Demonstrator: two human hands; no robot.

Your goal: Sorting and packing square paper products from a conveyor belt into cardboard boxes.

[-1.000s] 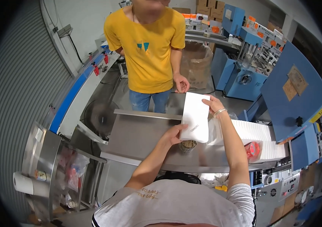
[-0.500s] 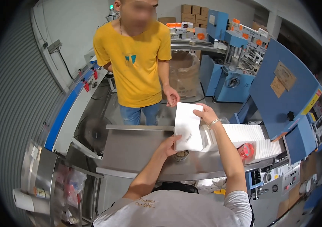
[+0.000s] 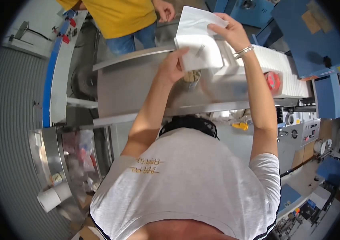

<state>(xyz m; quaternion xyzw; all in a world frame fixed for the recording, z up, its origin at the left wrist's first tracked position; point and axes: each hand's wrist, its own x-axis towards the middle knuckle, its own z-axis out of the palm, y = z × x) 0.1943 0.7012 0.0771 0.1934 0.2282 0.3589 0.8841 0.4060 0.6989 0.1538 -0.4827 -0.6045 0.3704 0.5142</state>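
Note:
Over the steel table (image 3: 134,82), a white folded paper packet (image 3: 202,52) with small dark print is held up in both hands. My left hand (image 3: 172,66) grips its lower left edge, thumb on the front. My right hand (image 3: 232,33), with bangles at the wrist, pinches the upper right of the raised upper part. A crease separates that part from the lower part. Beneath the packet, a small round container (image 3: 191,79) is partly hidden. To the right, a long row of similar white paper pieces (image 3: 278,64) stands packed on edge.
A red round roll (image 3: 273,81) lies against the row's near side. Across the table stands a person in a yellow shirt (image 3: 118,16), one hand hanging near the packet. Blue machinery (image 3: 298,40) rises at the right. A blue-edged bench (image 3: 58,72) runs along the left.
The view has tilted downward, so table and hands sit higher in the picture. The packet's upper part is now folded or lifted at a crease, with my right hand at its corner.

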